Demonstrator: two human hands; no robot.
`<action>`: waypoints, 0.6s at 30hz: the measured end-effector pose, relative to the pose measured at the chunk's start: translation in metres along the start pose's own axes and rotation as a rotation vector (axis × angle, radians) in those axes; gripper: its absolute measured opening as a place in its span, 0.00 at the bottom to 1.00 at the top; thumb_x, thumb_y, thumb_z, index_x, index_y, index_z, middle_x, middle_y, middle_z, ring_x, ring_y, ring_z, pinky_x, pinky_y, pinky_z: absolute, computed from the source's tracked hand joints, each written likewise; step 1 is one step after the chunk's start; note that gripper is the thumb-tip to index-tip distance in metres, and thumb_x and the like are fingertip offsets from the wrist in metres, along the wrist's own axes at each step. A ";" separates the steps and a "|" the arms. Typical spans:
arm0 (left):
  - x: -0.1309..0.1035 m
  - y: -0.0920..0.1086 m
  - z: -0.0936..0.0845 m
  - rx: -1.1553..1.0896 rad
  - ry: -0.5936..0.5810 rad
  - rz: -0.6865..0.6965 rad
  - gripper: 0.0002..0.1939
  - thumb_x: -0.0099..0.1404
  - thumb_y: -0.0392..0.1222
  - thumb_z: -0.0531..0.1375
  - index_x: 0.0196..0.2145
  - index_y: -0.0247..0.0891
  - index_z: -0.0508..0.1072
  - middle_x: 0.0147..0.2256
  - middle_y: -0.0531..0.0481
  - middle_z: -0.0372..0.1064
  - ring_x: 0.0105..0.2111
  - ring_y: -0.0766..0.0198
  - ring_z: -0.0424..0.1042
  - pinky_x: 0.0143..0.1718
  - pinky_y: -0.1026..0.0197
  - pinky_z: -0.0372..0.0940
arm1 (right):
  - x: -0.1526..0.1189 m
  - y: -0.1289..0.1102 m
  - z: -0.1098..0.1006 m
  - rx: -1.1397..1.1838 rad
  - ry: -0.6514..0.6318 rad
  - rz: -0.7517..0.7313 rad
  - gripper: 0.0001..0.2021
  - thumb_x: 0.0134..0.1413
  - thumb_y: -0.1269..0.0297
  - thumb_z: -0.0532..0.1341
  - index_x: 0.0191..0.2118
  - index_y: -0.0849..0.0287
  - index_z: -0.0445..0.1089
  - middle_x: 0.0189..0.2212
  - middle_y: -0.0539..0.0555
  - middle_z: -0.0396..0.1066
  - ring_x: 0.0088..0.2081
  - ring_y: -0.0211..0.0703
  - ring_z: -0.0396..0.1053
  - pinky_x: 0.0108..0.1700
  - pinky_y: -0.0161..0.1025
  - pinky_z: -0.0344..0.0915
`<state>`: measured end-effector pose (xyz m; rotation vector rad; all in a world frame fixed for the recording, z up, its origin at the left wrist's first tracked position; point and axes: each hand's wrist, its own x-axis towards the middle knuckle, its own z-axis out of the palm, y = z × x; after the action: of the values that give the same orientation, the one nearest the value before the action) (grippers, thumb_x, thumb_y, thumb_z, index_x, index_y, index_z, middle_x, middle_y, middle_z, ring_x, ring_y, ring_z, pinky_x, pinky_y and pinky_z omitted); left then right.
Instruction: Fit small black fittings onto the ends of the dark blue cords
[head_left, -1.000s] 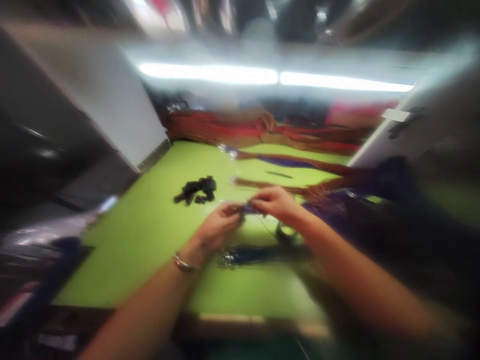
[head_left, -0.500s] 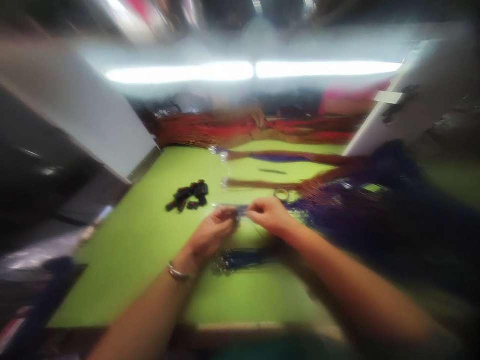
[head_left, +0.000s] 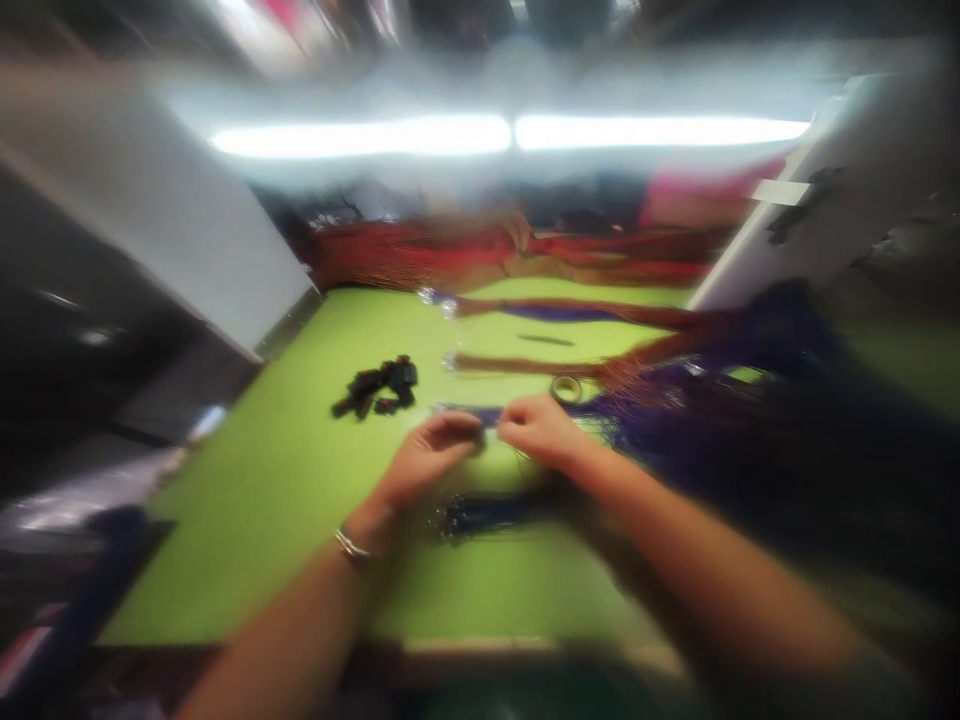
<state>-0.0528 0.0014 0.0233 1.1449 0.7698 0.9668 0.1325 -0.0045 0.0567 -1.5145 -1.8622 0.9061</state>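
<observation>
Left hand (head_left: 429, 460) has its thumb and fingers brought together around a blue wire bundle (head_left: 489, 415), which runs sideways across both hands and shows in the gap between them, its pale tips just past the left fingers. Right hand (head_left: 544, 432) has its fingers curled in against the same bundle, with a thin dark strand (head_left: 519, 455) hanging below them; blur makes it impossible to tell how tightly it is closed or what it grips. A silvery bracelet (head_left: 352, 545) circles the left wrist. Nearer than both hands, a dark blue bundle (head_left: 491, 513) lies on the green worktop (head_left: 262, 540). Left of the left hand and slightly beyond sits a pile of black pieces (head_left: 375, 387). Just beyond the right hand is a tape roll (head_left: 556, 394), and well to its right spreads a dark purple mass of wires (head_left: 720, 420). Farther out from the hands come a brown bundle (head_left: 525, 366), a slim dark stick (head_left: 546, 340), a brown-and-blue bundle (head_left: 566, 312), then heaped red and brown strands (head_left: 420, 250) beneath bright tube lamps (head_left: 360, 137).
</observation>
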 end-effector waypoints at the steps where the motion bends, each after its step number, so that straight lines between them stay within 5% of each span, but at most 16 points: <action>1: 0.000 -0.001 0.000 0.009 0.001 0.012 0.13 0.50 0.34 0.67 0.36 0.36 0.75 0.33 0.48 0.73 0.33 0.64 0.71 0.39 0.60 0.65 | 0.001 0.000 0.000 0.003 -0.012 0.014 0.08 0.40 0.71 0.54 0.18 0.64 0.68 0.15 0.46 0.60 0.21 0.31 0.55 0.24 0.30 0.50; 6: -0.001 0.004 0.003 -0.057 0.016 -0.048 0.13 0.49 0.33 0.68 0.35 0.36 0.76 0.32 0.49 0.73 0.32 0.65 0.71 0.38 0.61 0.65 | 0.003 0.003 -0.002 0.031 -0.014 0.032 0.08 0.40 0.69 0.54 0.17 0.63 0.66 0.14 0.45 0.56 0.20 0.30 0.53 0.23 0.30 0.49; 12: -0.004 0.011 0.007 -0.137 0.039 -0.181 0.14 0.48 0.34 0.68 0.35 0.36 0.75 0.32 0.48 0.73 0.32 0.65 0.72 0.38 0.60 0.65 | 0.003 0.005 0.000 0.071 -0.022 -0.001 0.08 0.39 0.69 0.54 0.19 0.63 0.69 0.16 0.47 0.63 0.22 0.31 0.57 0.26 0.30 0.53; 18: -0.002 0.003 0.002 -0.061 -0.003 -0.130 0.14 0.50 0.35 0.68 0.37 0.36 0.75 0.34 0.47 0.74 0.33 0.63 0.72 0.38 0.59 0.66 | 0.002 0.006 0.001 -0.018 -0.019 0.010 0.08 0.40 0.67 0.55 0.21 0.62 0.71 0.17 0.48 0.65 0.22 0.33 0.59 0.26 0.31 0.53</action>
<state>-0.0522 -0.0008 0.0264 1.0303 0.7972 0.8736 0.1346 -0.0017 0.0510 -1.5327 -1.8823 0.9137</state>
